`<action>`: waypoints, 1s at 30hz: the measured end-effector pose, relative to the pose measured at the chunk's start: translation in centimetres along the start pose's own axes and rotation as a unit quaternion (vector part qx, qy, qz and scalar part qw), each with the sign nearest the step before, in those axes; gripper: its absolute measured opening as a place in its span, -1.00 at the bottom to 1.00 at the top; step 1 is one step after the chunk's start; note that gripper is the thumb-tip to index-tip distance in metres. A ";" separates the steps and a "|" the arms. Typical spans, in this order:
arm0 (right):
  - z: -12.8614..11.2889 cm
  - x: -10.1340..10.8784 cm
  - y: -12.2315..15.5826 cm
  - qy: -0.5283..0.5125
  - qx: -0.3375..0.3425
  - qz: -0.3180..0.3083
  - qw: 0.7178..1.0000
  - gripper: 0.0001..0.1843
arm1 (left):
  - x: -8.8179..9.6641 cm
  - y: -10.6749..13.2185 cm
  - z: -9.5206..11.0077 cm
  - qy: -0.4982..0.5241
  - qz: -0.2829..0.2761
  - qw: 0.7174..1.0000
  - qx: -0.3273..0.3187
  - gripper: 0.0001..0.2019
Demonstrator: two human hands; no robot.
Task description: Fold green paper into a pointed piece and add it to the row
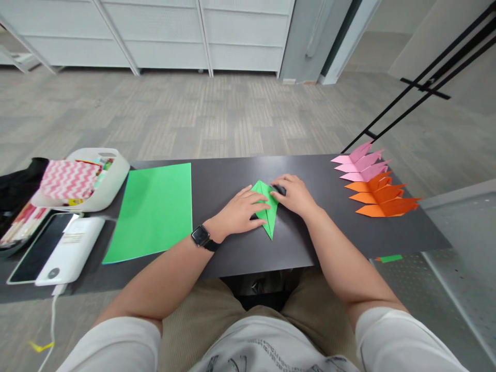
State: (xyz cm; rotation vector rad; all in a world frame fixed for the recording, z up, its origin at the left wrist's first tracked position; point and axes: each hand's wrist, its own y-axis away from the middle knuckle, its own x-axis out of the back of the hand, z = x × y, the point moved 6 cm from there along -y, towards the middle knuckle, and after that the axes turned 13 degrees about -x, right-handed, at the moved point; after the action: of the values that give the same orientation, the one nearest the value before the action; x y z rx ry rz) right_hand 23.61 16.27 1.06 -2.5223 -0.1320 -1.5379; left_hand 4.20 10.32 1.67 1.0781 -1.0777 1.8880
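Observation:
A green folded paper (272, 219) lies on the dark table with its narrow point toward me and creases along its middle. My left hand (241, 211) rests on its left side, fingers stretched out and spread over the paper. At the paper's upper right edge, my right hand (294, 194) is closed around a small black object (279, 189), whose exact kind I cannot make out. Part of the paper is hidden under my left fingers. A stack of flat green sheets (155, 212) lies to the left of my left hand.
Pink folded papers (362, 163) and orange folded papers (382, 196) stand in a row at the table's right. On the left are a white basket (122, 173), a phone (39, 250) and a white power bank (70, 250) with a cable. Green scraps (391, 258) lie below the right edge.

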 end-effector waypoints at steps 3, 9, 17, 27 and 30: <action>0.2 0.1 0.9 -0.009 0.035 -0.011 0.999 -0.65 | -0.5 0.1 0.2 0.017 -0.037 0.999 -0.004 -0.64; 1.2 -0.6 1.0 0.020 0.023 -0.049 0.998 -0.48 | -0.7 0.1 0.1 0.022 -0.047 0.998 0.030 -0.54; 1.6 -0.7 0.9 0.008 0.045 -0.090 0.995 -0.31 | -0.9 0.1 0.0 0.016 -0.064 0.997 0.039 -0.55; 2.1 -0.8 0.4 -0.028 0.053 -0.079 0.995 -0.38 | -0.7 0.0 0.1 0.020 -0.064 0.997 0.034 -0.54; 2.1 -0.9 0.2 -0.010 0.024 -0.033 0.999 -0.42 | -0.5 0.0 0.3 0.020 -0.063 0.997 0.032 -0.56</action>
State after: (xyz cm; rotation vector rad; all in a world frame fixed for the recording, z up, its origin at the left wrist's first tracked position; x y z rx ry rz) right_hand 25.07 16.50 -0.74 -2.5206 -0.2533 -1.5147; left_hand 4.50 10.01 1.25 1.1118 -0.9111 1.8475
